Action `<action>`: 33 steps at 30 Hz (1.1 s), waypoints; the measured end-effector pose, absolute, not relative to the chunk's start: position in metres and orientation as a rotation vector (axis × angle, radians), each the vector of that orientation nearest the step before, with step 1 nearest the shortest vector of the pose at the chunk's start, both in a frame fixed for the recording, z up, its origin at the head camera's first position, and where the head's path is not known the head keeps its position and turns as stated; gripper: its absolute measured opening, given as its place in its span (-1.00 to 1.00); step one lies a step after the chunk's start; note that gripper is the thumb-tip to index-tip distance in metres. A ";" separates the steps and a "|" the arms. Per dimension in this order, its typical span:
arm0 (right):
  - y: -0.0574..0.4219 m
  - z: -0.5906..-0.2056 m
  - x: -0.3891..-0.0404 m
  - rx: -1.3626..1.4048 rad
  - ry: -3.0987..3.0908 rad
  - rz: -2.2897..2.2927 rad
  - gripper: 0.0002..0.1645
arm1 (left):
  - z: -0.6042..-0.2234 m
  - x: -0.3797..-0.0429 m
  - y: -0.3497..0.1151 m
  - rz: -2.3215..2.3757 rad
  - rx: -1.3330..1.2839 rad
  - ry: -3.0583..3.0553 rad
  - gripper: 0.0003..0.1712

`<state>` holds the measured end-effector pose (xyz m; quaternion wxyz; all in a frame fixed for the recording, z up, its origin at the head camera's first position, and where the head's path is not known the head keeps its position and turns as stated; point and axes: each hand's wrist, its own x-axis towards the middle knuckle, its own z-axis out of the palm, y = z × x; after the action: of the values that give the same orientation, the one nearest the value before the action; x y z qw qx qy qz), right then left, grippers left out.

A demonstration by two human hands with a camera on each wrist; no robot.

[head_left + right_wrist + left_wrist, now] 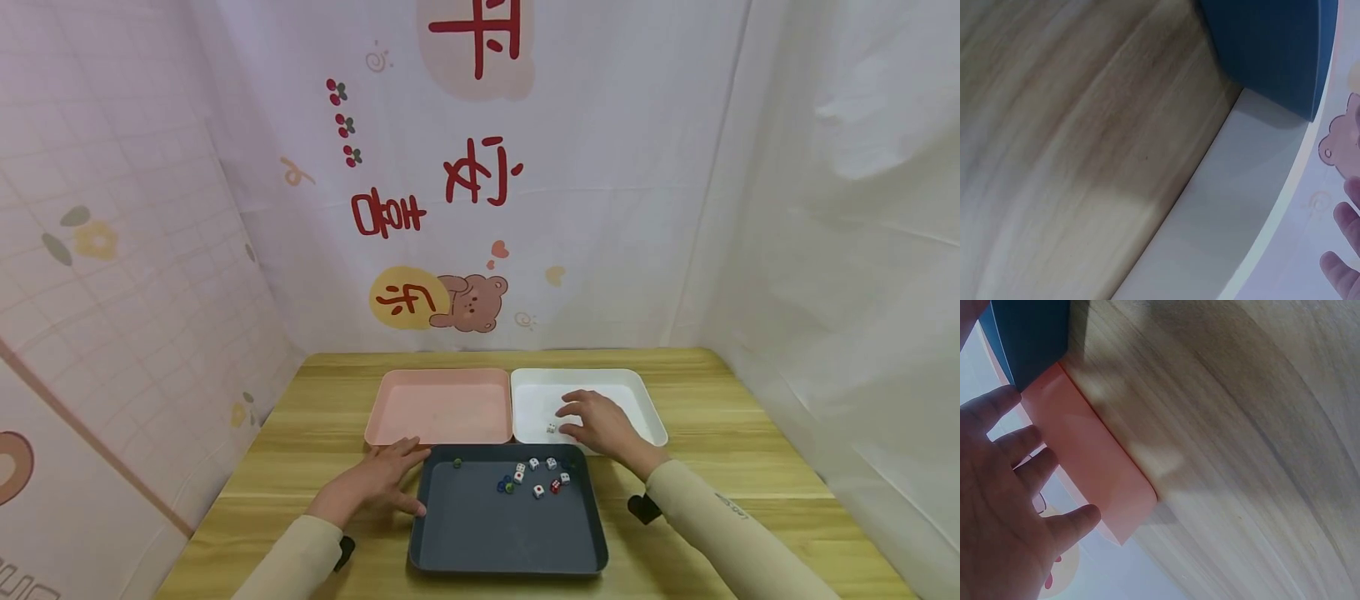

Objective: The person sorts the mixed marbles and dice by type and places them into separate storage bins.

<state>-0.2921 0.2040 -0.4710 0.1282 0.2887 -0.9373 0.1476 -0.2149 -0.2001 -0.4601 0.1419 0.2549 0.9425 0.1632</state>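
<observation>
My right hand (600, 423) is over the white tray (645, 400), fingers loosely bent and apart. A small white die (551, 427) lies in that tray just left of the fingertips, and nothing shows between them. My left hand (381, 482) lies with spread fingers at the left rim of the dark grey tray (510, 542), seemingly touching it. In the dark tray are several white dice (538, 492), a red die (556, 486), small blue pieces (502, 486) and yellow-green pieces (457, 462). In the right wrist view only some fingertips (1338, 275) show.
A pink tray (450, 408) stands behind the dark tray, side by side with the white one. All three trays rest on a wood-grain table (330, 400). Printed white cloth (600, 250) hangs behind the table and at both sides.
</observation>
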 end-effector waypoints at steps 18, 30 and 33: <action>0.191 -0.470 -0.273 0.964 -2.690 0.408 -0.73 | -0.460 -0.215 -0.199 0.463 0.734 2.718 0.10; 0.181 -0.472 -0.255 1.089 -2.661 0.413 -0.71 | -0.463 -0.217 -0.200 0.446 0.737 2.725 0.09; 0.179 -0.474 -0.252 1.123 -2.652 0.389 -0.70 | -0.463 -0.218 -0.200 0.442 0.730 2.724 0.10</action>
<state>-0.2523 0.1793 -0.4738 0.1175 0.3837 -0.9062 0.1329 -0.2176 -0.1997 -0.4630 0.1428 0.2532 0.9445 0.1533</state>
